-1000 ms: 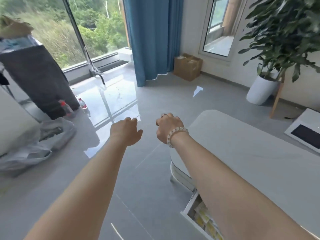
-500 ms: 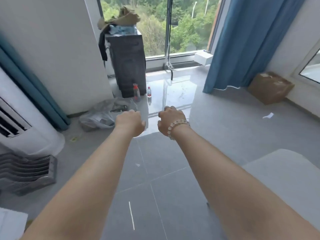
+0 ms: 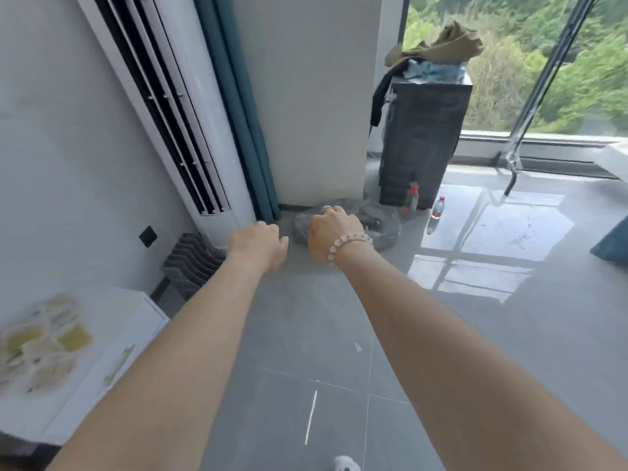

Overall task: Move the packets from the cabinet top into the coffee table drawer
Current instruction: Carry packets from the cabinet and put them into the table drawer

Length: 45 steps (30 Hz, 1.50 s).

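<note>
- Both arms reach forward over the grey tiled floor [image 3: 475, 334], with the left hand [image 3: 257, 244] and the right hand [image 3: 334, 234] close beside each other but apart.
- The left hand shows its back to the camera, fingers curled under into a loose fist; nothing can be seen in it.
- The right hand is likewise curled, knuckles up, and holds nothing that shows; a pale beaded bracelet [image 3: 346, 243] circles its wrist and a ring [image 3: 327, 208] sits on one finger.
- The packets [image 3: 42, 341] lie at the lower left on the white cabinet top [image 3: 112, 338], a blurred spread of yellow-green and white pieces, well apart from both hands.
- How many packets there are cannot be told through the blur.
- A tall white air conditioner [image 3: 176, 107] stands against the wall on the left, with a teal curtain [image 3: 244, 107] just beside it.
- A crumpled grey bag [image 3: 380, 222] lies on the floor behind the right hand, at the foot of a white wall section.
- A tall dark box [image 3: 421, 141] stands near the window, with clothes and a blue-white bundle [image 3: 438, 52] piled on top.
- Two small bottles [image 3: 437, 208] with red caps stand on the floor at the foot of the dark box.
- Green foliage shows through the large window [image 3: 560, 69] on the right.
</note>
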{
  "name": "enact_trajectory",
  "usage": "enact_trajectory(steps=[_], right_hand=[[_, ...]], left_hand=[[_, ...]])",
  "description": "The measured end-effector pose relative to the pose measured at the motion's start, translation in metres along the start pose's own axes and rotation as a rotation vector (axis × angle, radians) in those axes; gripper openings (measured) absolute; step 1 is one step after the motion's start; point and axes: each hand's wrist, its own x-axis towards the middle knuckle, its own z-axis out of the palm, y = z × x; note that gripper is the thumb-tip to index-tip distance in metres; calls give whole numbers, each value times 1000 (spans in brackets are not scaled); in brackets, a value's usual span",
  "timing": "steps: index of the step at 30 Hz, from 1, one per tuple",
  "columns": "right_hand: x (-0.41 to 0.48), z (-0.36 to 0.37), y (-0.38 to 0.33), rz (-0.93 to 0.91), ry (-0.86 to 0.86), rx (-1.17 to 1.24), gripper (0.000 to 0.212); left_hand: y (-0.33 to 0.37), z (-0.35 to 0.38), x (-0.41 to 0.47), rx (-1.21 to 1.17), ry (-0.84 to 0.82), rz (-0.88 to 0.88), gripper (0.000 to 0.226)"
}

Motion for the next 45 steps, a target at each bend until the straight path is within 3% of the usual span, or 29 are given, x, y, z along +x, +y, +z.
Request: enact_trajectory(steps=[9, 20, 27, 40, 45], right_hand=[[65, 16, -62, -314, -73, 12, 36], [93, 54, -199, -695, -156, 41, 39], [128, 72, -267, -749, -191, -26, 38], [175, 111, -459, -921, -201, -10, 36], [187, 135, -495, -946, -228, -32, 36]], left_hand=[[-65, 14, -2, -22, 9, -301, 42], [-184, 47, -49, -5, -89, -653, 47], [-253, 64, -37, -36, -108, -724, 47], [-431, 87, -59, -76, -137, -935, 45], [-469, 104, -61, -119, -138, -981, 43]])
